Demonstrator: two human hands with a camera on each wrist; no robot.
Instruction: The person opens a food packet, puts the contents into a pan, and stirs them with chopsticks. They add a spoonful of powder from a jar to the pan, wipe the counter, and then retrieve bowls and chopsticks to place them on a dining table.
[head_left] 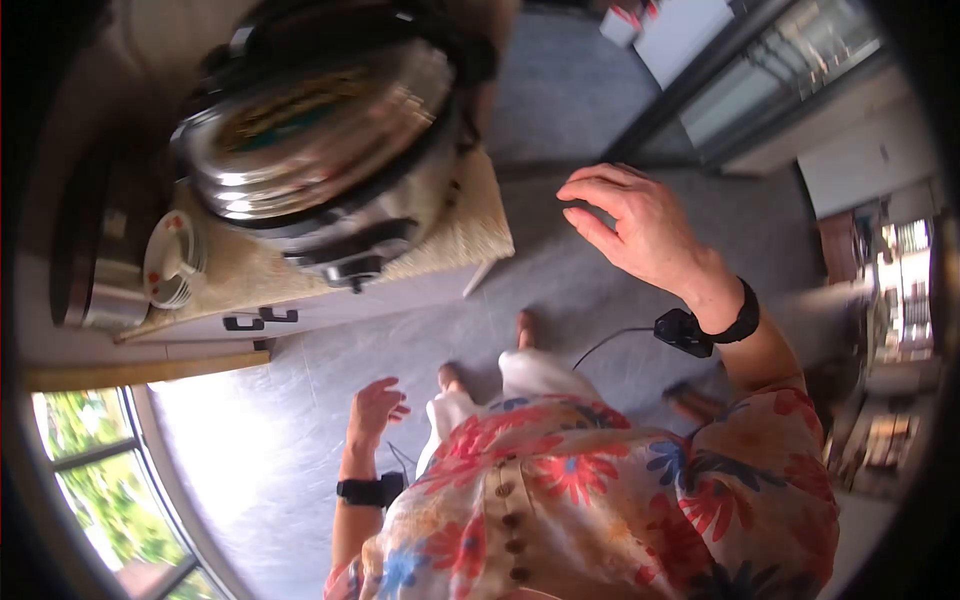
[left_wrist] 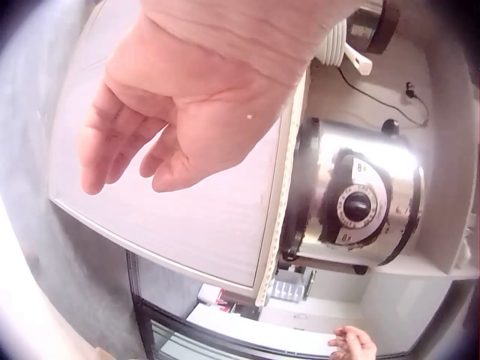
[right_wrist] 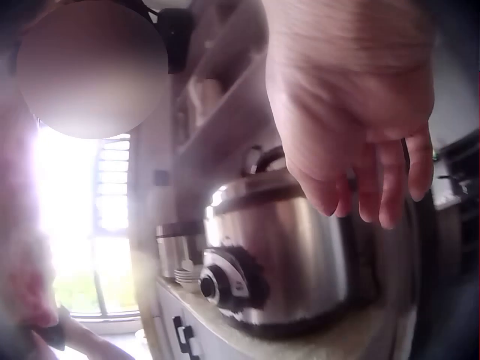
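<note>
Kitchen counter (head_left: 470, 230) has a big steel cooker (head_left: 320, 150) sitting near its edge, right hand (head_left: 640, 225) hovers off to its right with loose, empty fingers, left hand (head_left: 375, 410) hangs nearer, relaxed and empty too

The cooker (head_left: 330, 150) is a round pot of polished steel with black trim, standing upright on the speckled worktop (head_left: 470, 230) close to its front edge and near its corner. Its lid (head_left: 310, 100) is on. The black control dial (left_wrist: 356, 206), set in a dark panel, faces the front edge.
</note>
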